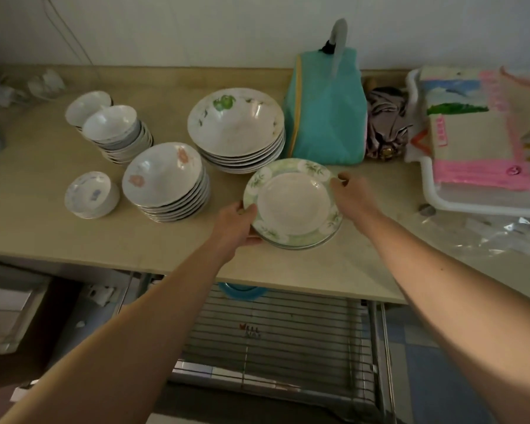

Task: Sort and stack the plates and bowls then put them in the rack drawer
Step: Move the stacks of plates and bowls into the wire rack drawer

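Left hand [237,223] and right hand [350,194] gripping opposite rims of green-rimmed plate stack [292,205] on counter [43,228], wire rack drawer [276,335] open below holding a blue dish [242,291]

The left hand's [237,223] fingers go under the green plates [292,203], so only the thumb shows on the rim. How many plates lie in that stack cannot be counted; only a few edges show. The right hand's [353,195] fingertips are hidden behind the far rim. The counter [43,228] covers the back of the rack drawer [276,335], and a blue dish [242,292] there shows only as a sliver. The small marks on the rack wires are too small to read. The tray [471,206] at right runs off the edge. Things at the far left are dark and blurred.
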Demonstrator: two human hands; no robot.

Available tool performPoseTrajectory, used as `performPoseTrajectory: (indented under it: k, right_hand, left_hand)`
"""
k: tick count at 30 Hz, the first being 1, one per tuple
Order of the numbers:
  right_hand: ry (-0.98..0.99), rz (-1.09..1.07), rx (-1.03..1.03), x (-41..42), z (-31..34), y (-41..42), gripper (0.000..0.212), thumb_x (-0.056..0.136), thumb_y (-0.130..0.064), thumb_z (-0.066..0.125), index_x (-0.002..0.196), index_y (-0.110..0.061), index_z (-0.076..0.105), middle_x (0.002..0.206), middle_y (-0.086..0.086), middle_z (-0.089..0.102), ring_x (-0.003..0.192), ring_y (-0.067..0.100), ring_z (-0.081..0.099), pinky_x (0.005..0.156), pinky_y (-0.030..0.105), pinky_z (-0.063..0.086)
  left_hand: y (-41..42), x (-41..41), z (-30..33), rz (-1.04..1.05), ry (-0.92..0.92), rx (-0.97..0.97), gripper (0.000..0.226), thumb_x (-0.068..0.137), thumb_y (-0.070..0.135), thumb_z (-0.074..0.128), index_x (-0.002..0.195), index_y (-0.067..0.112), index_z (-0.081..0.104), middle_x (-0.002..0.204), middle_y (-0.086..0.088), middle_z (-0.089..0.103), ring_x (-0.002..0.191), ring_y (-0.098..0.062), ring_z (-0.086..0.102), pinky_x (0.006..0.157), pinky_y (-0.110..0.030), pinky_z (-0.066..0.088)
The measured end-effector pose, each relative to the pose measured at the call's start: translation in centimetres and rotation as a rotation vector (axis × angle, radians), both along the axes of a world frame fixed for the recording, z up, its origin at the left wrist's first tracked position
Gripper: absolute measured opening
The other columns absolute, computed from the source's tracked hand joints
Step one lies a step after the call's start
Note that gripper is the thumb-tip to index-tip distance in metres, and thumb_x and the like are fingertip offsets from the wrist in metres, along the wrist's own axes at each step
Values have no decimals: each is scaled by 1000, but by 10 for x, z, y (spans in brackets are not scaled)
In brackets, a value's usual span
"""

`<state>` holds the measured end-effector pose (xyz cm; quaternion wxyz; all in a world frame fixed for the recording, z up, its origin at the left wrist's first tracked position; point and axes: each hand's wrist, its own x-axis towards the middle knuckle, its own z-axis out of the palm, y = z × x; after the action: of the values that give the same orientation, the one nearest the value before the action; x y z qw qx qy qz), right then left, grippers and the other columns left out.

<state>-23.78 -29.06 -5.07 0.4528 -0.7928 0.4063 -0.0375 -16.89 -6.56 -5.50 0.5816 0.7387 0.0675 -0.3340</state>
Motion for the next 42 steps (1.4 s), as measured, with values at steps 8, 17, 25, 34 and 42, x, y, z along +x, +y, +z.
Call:
performPoseTrajectory:
  k: [8, 17, 25, 34, 42]
  right_hand:
    - [-17, -87, 161, 3, -9, 2, 24, 95, -23, 53, 75, -11, 59, 70, 7, 54, 68, 21, 50, 60, 30, 38]
    - [33, -129, 316, -51, -4, 22, 28, 92, -20, 63, 94, 6, 70, 93, 25, 75, 80, 33, 74, 76, 54, 61]
    - [-161, -182, 309, -139, 32, 85, 22, 99, -17, 63, 92, 2, 72, 86, 13, 71, 77, 22, 68, 71, 38, 56]
    - [23, -139, 418, -199, 29, 198, 18, 98, -18, 64, 95, -5, 77, 89, 13, 78, 84, 29, 76, 77, 44, 60]
    - [277, -162, 537, -194, -27, 227, 20, 92, -20, 69, 102, -3, 67, 75, 12, 77, 65, 21, 75, 55, 33, 60]
  left_hand:
    - [-2, 1, -2, 17, 10, -27, 22, 102, 20, 55, 123, 16, 60, 112, -6, 71, 94, -20, 71, 55, -29, 60]
    - [29, -22, -2, -90, 45, -16, 22, 100, 20, 60, 121, 14, 58, 111, -8, 71, 92, -25, 74, 63, -37, 63]
    - [90, -62, 31, -252, -62, -78, 24, 99, 20, 63, 123, 17, 59, 109, -7, 72, 85, -21, 77, 67, -40, 63]
    - [205, -102, 35, -339, 200, 1, 19, 97, 16, 63, 114, 10, 69, 102, -15, 77, 91, -32, 76, 72, -46, 63]
    - [242, -96, -17, -270, 548, 122, 20, 96, 9, 60, 111, -2, 66, 80, -18, 77, 72, -30, 77, 59, -39, 61]
